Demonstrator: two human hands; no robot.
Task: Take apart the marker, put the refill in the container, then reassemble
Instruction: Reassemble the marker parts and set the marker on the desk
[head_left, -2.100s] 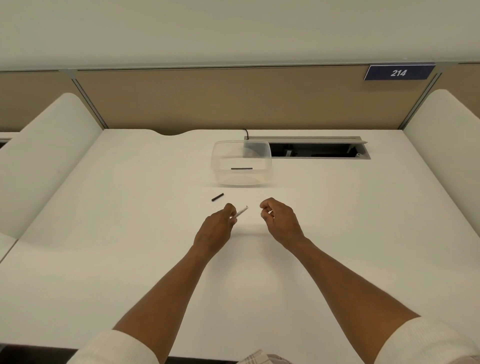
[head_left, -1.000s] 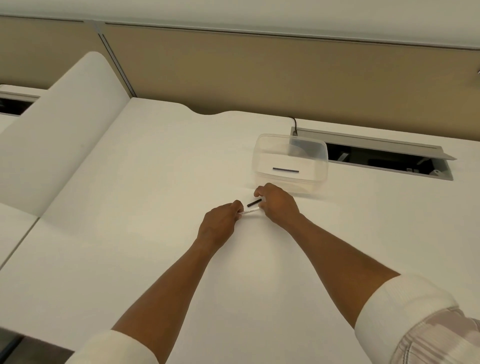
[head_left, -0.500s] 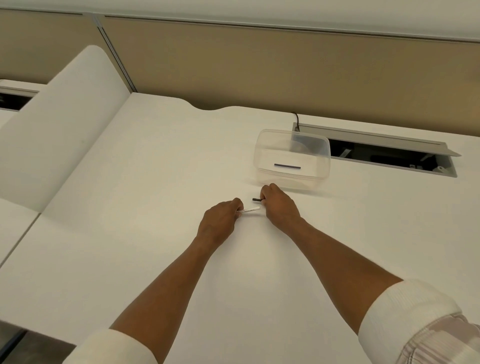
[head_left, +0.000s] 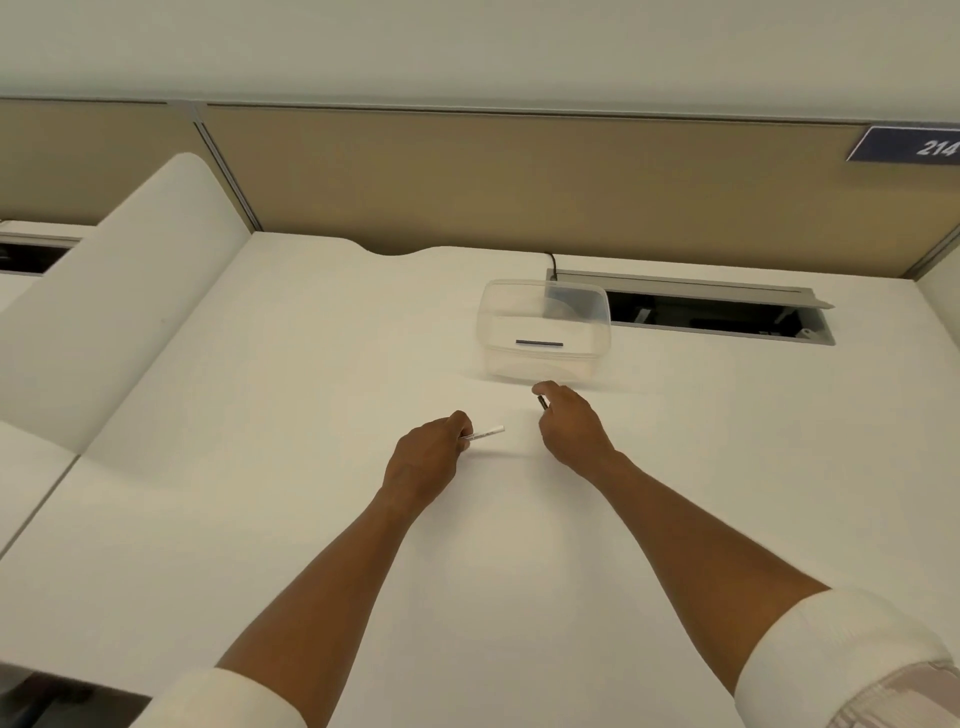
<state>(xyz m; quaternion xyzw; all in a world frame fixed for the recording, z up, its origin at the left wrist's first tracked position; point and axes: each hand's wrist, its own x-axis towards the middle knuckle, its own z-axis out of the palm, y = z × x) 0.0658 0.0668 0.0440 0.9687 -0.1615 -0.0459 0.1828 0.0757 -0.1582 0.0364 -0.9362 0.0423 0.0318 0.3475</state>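
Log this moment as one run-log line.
stage: reassembly | left hand: holds white marker body | right hand: holds dark cap, apart from body | refill: in clear container

Both forearms reach forward, left hand (head_left: 423, 457) and right hand (head_left: 569, 426) pinched closed, apart

The desk (head_left: 260, 415) has a smooth, matt white top, like laminate. The container (head_left: 543, 332) near its far edge is clear, slightly glossy plastic, and the dark refill (head_left: 539, 343) in it looks matt. The marker barrel (head_left: 485, 432) in the left hand (head_left: 426, 462) is smooth white plastic; the cap (head_left: 543, 402) in the right hand (head_left: 571, 428) is dark plastic. The partition (head_left: 467, 182) looks like matt tan fabric. The cable tray flap (head_left: 691, 289) is dull grey metal. The sleeves (head_left: 831, 654) are soft white cloth.
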